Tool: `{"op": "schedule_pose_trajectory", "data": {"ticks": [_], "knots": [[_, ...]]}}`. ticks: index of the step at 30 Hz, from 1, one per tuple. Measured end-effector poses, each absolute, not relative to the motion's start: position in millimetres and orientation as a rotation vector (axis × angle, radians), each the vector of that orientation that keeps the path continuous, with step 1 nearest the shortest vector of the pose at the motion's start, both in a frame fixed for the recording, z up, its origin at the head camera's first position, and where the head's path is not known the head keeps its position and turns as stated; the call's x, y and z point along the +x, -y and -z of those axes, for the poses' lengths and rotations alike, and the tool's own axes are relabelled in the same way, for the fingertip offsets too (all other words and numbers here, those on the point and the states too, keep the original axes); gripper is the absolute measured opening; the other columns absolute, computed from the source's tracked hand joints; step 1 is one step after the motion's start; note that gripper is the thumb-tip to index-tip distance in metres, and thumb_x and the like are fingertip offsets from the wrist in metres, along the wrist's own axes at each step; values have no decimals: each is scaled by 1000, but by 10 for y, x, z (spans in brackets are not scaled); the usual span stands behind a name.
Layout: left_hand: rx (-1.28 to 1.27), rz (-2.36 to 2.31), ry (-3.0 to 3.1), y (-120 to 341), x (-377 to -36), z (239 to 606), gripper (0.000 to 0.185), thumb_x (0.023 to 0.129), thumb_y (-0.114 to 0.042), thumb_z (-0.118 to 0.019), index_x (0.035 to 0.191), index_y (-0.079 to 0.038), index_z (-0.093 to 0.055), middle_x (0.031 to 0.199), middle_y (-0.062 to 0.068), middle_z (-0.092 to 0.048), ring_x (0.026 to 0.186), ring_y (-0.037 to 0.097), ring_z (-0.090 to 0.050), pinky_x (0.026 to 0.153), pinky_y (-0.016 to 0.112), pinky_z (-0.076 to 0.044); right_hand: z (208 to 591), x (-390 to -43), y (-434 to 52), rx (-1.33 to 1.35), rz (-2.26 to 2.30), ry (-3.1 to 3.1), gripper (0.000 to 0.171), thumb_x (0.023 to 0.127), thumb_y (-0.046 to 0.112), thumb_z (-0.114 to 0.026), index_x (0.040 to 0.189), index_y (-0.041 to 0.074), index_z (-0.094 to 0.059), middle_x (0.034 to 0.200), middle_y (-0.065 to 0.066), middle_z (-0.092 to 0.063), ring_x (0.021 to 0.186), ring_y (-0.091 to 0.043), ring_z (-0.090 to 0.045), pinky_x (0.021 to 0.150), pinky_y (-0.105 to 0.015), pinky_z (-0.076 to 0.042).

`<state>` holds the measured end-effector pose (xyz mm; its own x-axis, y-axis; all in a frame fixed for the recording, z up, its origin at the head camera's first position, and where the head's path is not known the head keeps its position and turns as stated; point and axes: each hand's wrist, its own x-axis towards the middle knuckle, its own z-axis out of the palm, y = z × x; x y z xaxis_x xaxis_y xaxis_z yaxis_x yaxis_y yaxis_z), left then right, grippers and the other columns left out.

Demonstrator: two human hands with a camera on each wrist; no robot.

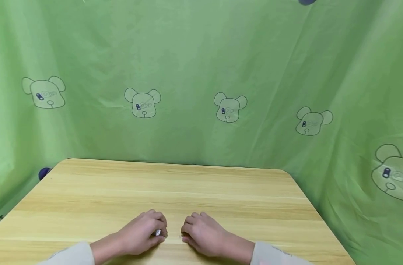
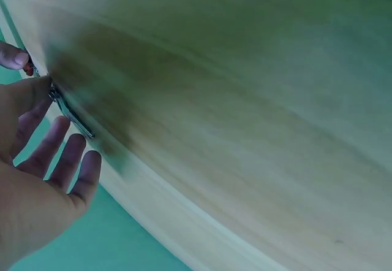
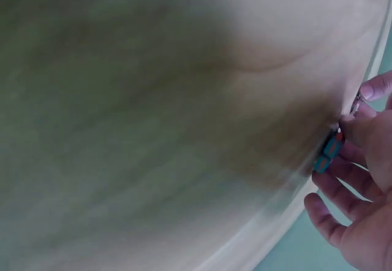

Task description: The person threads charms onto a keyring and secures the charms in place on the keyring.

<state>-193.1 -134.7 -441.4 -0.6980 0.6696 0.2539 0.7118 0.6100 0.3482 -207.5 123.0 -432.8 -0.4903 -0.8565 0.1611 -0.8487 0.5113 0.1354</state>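
Observation:
My left hand (image 1: pixel 143 232) pinches a slim, shiny metal piece (image 2: pixel 76 120) between thumb and index finger, low over the table's near part. A small ring (image 1: pixel 166 233) shows at its fingertips in the head view. Facing it a short gap away, my right hand (image 1: pixel 203 233) pinches a small teal-and-red trinket (image 3: pixel 329 152). Bits of thin metal links (image 1: pixel 181 236) stick out from the right fingertips toward the left. In both wrist views the other fingers of each hand are loosely bent. Fingers hide much of both items, so their exact kind is unclear.
A wood-grain table (image 1: pixel 175 191) with rounded far corners lies under both hands. Behind it and along its sides hangs a green cloth (image 1: pixel 188 55) printed with bear heads. Light sleeves (image 1: pixel 271 254) cover the forearms.

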Motion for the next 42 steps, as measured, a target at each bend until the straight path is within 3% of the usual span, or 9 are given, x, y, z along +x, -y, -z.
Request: {"op": "schedule_pose_trajectory", "data": {"ticks": [10, 22, 31, 42], "knots": [[-1151, 874, 2780, 1341, -1928, 4376, 17, 95, -14, -74, 86, -26, -67, 98, -18, -60, 91, 4, -52, 79, 24, -50, 4314, -2096, -1188, 1463, 140, 2421, 4, 89, 26, -80, 88, 25, -77, 84, 16, -66, 77, -3, -55, 65, -15, -33], [-1066, 954, 2799, 1377, -1976, 4377, 13, 98, -15, -70, 91, -27, -68, 90, -21, -58, 87, 1, -52, 78, 25, -50, 4336, -2177, -1169, 1553, 484, 2237, 7, 99, 23, -67, 95, 17, -64, 87, 9, -58, 77, -8, -44, 65, -20, -31], [-1030, 1013, 2770, 1376, -2007, 4362, 12, 98, -13, -70, 91, -23, -69, 85, -19, -61, 84, 0, -54, 76, 25, -52, 4364, -2255, -1184, 1585, 408, 2335, 5, 99, 21, -64, 99, 16, -62, 89, 8, -57, 81, -8, -48, 69, -21, -39], [-892, 1042, 2742, 1390, -2061, 4235, 8, 98, -8, -67, 97, -14, -73, 92, -10, -69, 88, 7, -59, 77, 28, -54, 4338, -2297, -1183, 1548, 241, 2319, 9, 101, 22, -62, 96, 16, -61, 86, 8, -52, 79, -8, -46, 68, -20, -38]]}}
